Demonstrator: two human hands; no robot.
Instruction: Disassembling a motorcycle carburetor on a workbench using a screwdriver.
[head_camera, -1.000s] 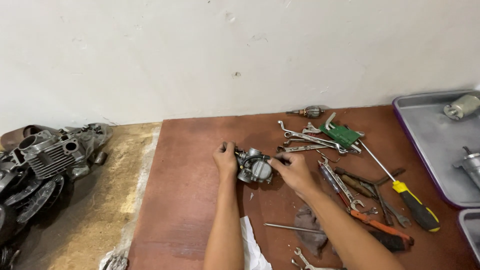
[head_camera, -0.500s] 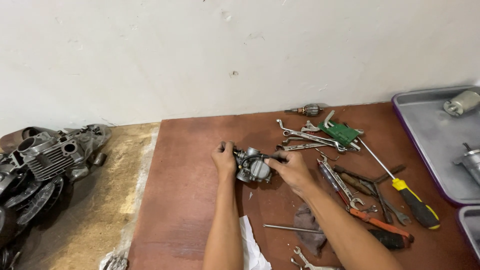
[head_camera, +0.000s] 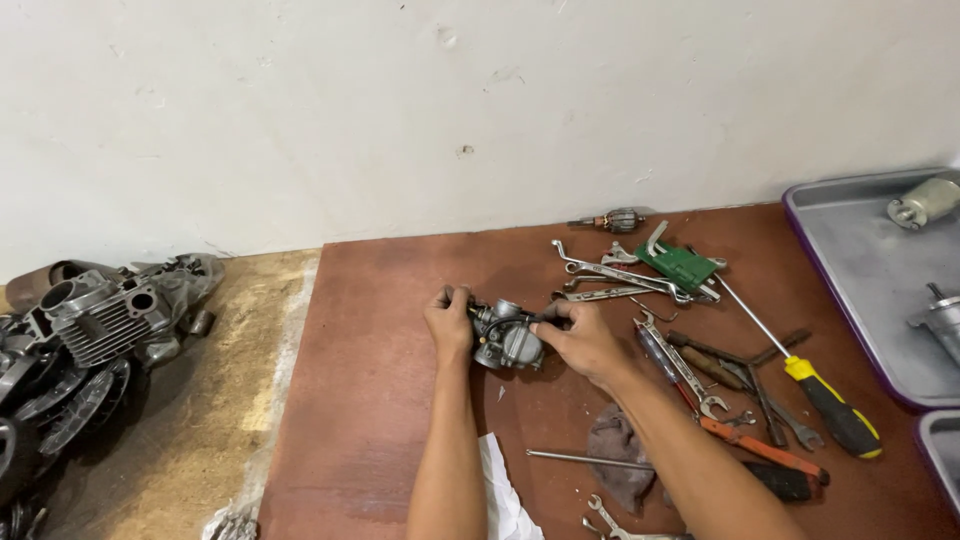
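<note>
A small grey metal carburetor (head_camera: 508, 338) rests on the reddish-brown board (head_camera: 380, 400). My left hand (head_camera: 449, 322) grips its left end. My right hand (head_camera: 583, 339) holds its right side, fingers curled over the top where a thin black hose loops. Both forearms reach in from the bottom edge of the view.
Wrenches (head_camera: 610, 275), a green tool holder (head_camera: 678, 266), a yellow-handled screwdriver (head_camera: 815, 385), pliers (head_camera: 760, 450) and a rag (head_camera: 615, 455) lie to the right. A grey metal tray (head_camera: 850, 270) holds motor parts. Engine parts (head_camera: 95, 320) are piled on the left. White paper (head_camera: 500, 490) lies near my arms.
Both hands stay on the carburetor with only small finger shifts. The view has drifted slightly.
</note>
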